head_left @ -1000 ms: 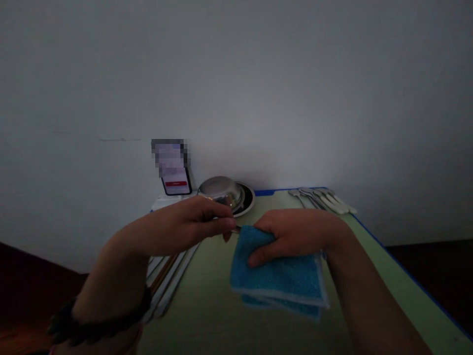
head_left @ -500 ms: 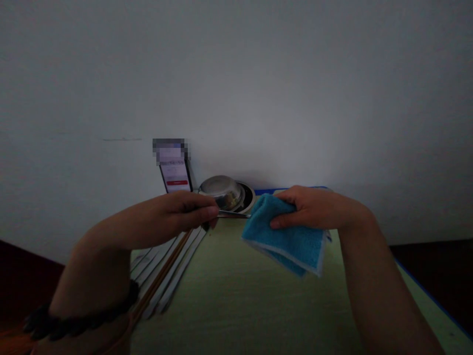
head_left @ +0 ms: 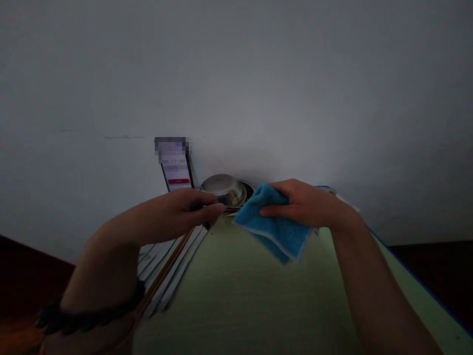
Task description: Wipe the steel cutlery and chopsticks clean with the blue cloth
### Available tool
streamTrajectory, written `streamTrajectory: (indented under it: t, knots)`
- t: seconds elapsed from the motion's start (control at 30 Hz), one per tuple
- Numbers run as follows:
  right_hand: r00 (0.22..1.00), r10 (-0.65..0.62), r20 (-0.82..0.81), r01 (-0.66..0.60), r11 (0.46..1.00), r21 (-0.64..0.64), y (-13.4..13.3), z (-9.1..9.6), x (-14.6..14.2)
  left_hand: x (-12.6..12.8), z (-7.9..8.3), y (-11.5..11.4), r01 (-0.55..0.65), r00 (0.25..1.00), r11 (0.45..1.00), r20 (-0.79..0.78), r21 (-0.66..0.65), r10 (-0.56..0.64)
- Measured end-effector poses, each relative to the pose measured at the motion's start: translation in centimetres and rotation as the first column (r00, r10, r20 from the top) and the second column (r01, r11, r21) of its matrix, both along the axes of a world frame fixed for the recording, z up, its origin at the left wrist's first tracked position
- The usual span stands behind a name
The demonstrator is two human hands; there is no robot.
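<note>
My left hand [head_left: 181,214] is closed, thumb against fingers, on one end of a thin silvery utensil [head_left: 231,209]. Too little of it shows to tell its kind. A folded blue cloth [head_left: 273,234] with a pale edge covers the utensil's other end. My right hand [head_left: 308,204] pinches this cloth, thumb on the near side, and its fingertips are hidden behind the fabric. Both hands are held above the far part of the table, a short gap between them. A black beaded bracelet [head_left: 92,315] circles my left wrist.
Behind my hands, an upturned steel bowl [head_left: 220,184] stands near the wall. A lit phone [head_left: 177,172] leans on the wall. Long white strips [head_left: 181,278] and brown sticks [head_left: 166,271] lie left on the pale green table [head_left: 236,305], whose blue edge runs along the right.
The cloth and my right hand have moved left, closer to my left hand, so less of the utensil shows. My left hand has shifted slightly right in the view.
</note>
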State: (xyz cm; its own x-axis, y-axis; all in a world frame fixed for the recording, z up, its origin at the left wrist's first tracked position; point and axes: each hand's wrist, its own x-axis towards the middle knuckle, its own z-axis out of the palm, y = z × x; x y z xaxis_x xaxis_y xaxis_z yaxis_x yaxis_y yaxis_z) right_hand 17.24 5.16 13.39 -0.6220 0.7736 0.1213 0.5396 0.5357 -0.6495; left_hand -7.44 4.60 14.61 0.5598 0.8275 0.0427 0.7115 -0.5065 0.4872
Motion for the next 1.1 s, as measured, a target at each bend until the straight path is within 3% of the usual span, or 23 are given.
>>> streamTrajectory:
  t: [0.1,0.23,0.33,0.4,0.5,0.6,0.67,0.73,0.8,0.87,0.93,1.1]
  knots:
    - [0.998,-0.03,-0.053,0.032,0.999,0.03,-0.1,0.0,-0.3,0.0,0.2,0.1,0.032,0.999,0.998,-0.005,-0.062,-0.032]
    - [0.962,-0.144,-0.231,0.176,0.976,0.125,-0.2,-0.2,-0.9,0.2,0.6,-0.1,-0.036,0.995,0.998,0.088,-0.054,0.041]
    - [0.837,-0.295,-0.461,0.408,0.898,0.166,0.1,-0.7,-1.5,1.1,0.8,-0.5,-0.051,0.981,0.997,0.183,-0.049,0.059]
    - [0.729,-0.37,-0.577,0.525,0.842,0.124,0.5,-1.2,-1.8,2.1,0.8,-0.8,-0.062,0.977,0.997,0.201,-0.047,0.07]
    - [0.637,-0.428,-0.641,0.572,0.82,0.022,1.2,-2.1,-1.7,3.3,0.6,-1.1,-0.087,0.985,0.996,0.149,-0.006,0.087]
    - [0.705,-0.409,-0.58,0.468,0.882,-0.052,1.7,-2.5,-0.9,3.2,0.3,-0.7,-0.103,0.994,0.994,0.048,0.046,0.101]
    - [0.833,-0.323,-0.448,0.31,0.945,-0.105,1.6,-2.2,-0.3,2.2,0.1,-0.3,-0.065,0.998,0.997,-0.004,0.032,0.065]
    - [0.956,-0.147,-0.255,0.102,0.978,-0.182,1.2,-1.7,0.1,1.1,0.1,0.1,0.001,0.999,1.0,-0.032,-0.014,-0.001]
    - [0.989,0.116,-0.09,-0.136,0.952,-0.272,0.6,-1.1,0.1,0.2,0.2,0.2,0.073,0.995,0.995,-0.058,-0.062,-0.076]
    - [0.948,0.32,-0.012,-0.304,0.891,-0.337,0.1,-0.6,-0.3,-0.1,0.4,0.1,0.109,0.99,0.99,-0.081,-0.084,-0.116]
    - [0.931,0.365,0.034,-0.335,0.885,-0.322,-0.2,-0.2,-0.5,0.2,0.6,0.0,0.116,0.988,0.99,-0.095,-0.085,-0.124]
    - [0.965,0.237,0.114,-0.216,0.961,-0.173,-0.3,-0.1,-0.5,1.6,0.6,-0.4,0.119,0.988,0.988,-0.085,-0.096,-0.127]
